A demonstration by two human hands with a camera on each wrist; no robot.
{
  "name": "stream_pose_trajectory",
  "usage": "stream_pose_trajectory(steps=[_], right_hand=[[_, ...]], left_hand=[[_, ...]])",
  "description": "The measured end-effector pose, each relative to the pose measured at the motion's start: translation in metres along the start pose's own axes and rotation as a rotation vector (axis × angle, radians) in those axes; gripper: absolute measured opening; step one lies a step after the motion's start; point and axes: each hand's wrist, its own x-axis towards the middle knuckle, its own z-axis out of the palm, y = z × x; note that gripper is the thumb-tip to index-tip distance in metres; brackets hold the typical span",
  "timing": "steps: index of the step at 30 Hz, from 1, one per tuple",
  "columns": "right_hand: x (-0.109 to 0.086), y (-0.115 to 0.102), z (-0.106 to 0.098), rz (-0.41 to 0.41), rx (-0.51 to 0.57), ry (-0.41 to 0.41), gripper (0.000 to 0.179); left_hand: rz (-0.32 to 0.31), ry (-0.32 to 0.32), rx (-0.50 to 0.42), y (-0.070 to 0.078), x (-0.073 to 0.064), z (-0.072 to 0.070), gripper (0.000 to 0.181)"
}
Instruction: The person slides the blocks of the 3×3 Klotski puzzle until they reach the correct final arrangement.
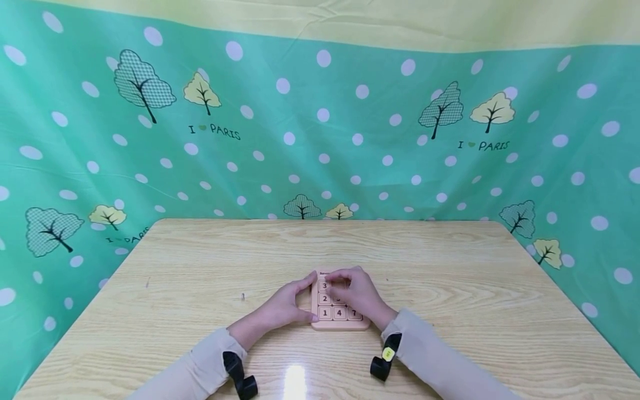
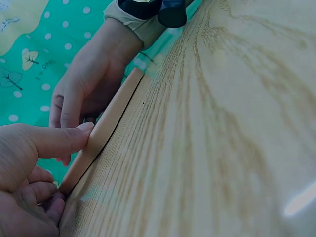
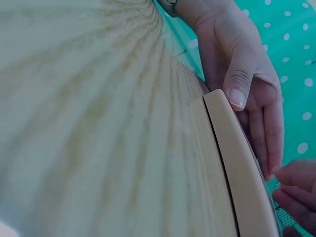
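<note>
A pinkish-beige number slide puzzle (image 1: 341,325) lies flat on the table, with square tiles such as 3, 2, 1, 4 and 7 showing. My left hand (image 1: 287,304) holds its left side, the thumb at the near corner and the fingers toward the far corner. Over the upper tiles is my right hand (image 1: 361,291), index finger and thumb bent toward the tile marked 3 (image 1: 324,286). That hand hides several tiles at the right and top. In the left wrist view, the left thumb (image 2: 61,140) presses the puzzle's edge (image 2: 106,123).
The light wood-grain table (image 1: 200,266) spreads around the puzzle. Behind and beside it hangs a green dotted cloth (image 1: 320,139) with printed trees. Black straps (image 1: 235,366) go round both beige sleeves. A small dark mark (image 1: 243,297) shows on the table at left.
</note>
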Motion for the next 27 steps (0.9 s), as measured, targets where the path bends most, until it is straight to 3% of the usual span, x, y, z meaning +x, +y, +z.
stream_pose_trajectory(steps=[13, 27], right_hand=[[0.005, -0.007, 0.009, -0.008, -0.015, 0.031, 0.020], [0.005, -0.010, 0.014, 0.006, -0.131, 0.105, 0.017]], left_hand=[[0.008, -0.009, -0.032, 0.000, 0.000, 0.000, 0.094], [0.010, 0.004, 0.016, 0.001, -0.001, 0.000, 0.094]])
